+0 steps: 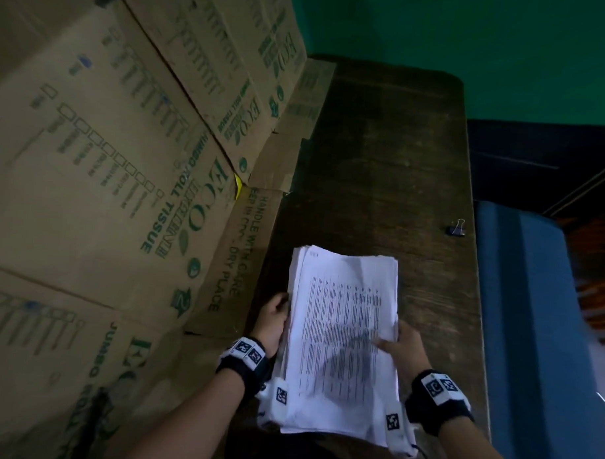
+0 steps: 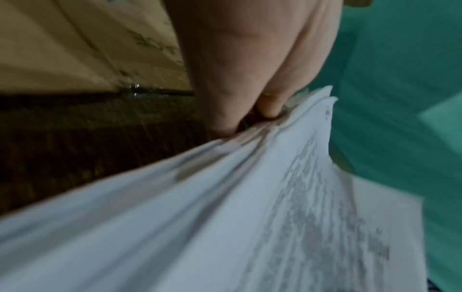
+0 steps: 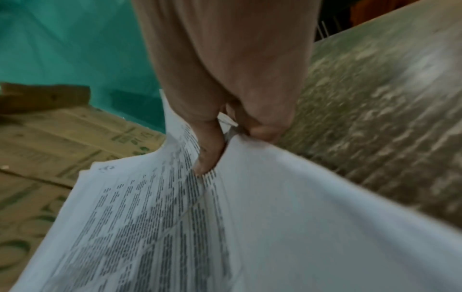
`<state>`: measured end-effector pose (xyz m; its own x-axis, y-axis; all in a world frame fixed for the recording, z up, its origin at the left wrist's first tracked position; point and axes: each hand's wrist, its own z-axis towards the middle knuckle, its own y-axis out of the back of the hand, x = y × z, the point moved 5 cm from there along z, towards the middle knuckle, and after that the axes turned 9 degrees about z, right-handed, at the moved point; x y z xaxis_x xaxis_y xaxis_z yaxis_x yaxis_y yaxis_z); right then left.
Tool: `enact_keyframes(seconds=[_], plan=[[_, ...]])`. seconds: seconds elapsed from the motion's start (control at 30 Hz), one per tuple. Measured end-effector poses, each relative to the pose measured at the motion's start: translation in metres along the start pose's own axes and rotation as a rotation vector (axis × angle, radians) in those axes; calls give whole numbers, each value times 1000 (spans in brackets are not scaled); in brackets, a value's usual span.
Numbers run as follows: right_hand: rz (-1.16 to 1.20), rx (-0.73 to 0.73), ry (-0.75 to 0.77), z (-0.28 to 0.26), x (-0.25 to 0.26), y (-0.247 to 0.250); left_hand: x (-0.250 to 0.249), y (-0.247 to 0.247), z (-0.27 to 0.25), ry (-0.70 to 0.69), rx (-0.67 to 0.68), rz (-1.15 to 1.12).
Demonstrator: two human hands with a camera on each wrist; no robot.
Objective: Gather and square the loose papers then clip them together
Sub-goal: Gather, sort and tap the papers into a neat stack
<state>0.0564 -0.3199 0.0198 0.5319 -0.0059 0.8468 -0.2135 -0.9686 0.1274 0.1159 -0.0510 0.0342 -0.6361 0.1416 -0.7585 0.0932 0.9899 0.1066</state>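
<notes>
A thick stack of printed white papers (image 1: pixel 342 333) is held above the near part of a dark wooden table (image 1: pixel 382 163). My left hand (image 1: pixel 274 319) grips the stack's left edge, its fingers curled against the sheets (image 2: pixel 250 197). On the right edge my right hand (image 1: pixel 401 346) pinches the papers (image 3: pixel 150 217), thumb on the printed top page and fingers underneath. The sheet edges are uneven at the top left corner. A small black binder clip (image 1: pixel 456 228) lies on the table near its right edge, beyond my right hand.
Large brown cardboard boxes (image 1: pixel 107 171) are stacked along the left side of the table. A green wall (image 1: pixel 472 36) stands behind it. A blue seat or cushion (image 1: pixel 531 323) lies to the right of the table edge.
</notes>
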Motion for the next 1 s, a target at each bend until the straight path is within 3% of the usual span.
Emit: enact_keyframes(seconds=[0.13, 0.23, 0.27, 0.33, 0.4, 0.47, 0.57, 1.0], plan=[[-298, 93, -105, 19, -10, -9, 18, 3, 25, 76, -50, 43], [-849, 64, -133, 16, 17, -12, 20, 6, 29, 82, -94, 58], [-1035, 6, -56, 13, 35, -16, 15, 6, 26, 69, -99, 61], [-1212, -18, 267, 2, 76, -44, 11, 7, 25, 35, -106, 77], [-1194, 170, 589, -5, 100, -87, 10, 7, 24, 15, -109, 93], [-1195, 423, 753, -2, 98, -124, 11, 7, 23, 14, -105, 67], [-1268, 628, 724, 12, 83, -153, 16, 7, 24, -11, -100, 31], [-1321, 559, 719, 29, 79, -150, 18, -2, 13, 16, -9, -84]])
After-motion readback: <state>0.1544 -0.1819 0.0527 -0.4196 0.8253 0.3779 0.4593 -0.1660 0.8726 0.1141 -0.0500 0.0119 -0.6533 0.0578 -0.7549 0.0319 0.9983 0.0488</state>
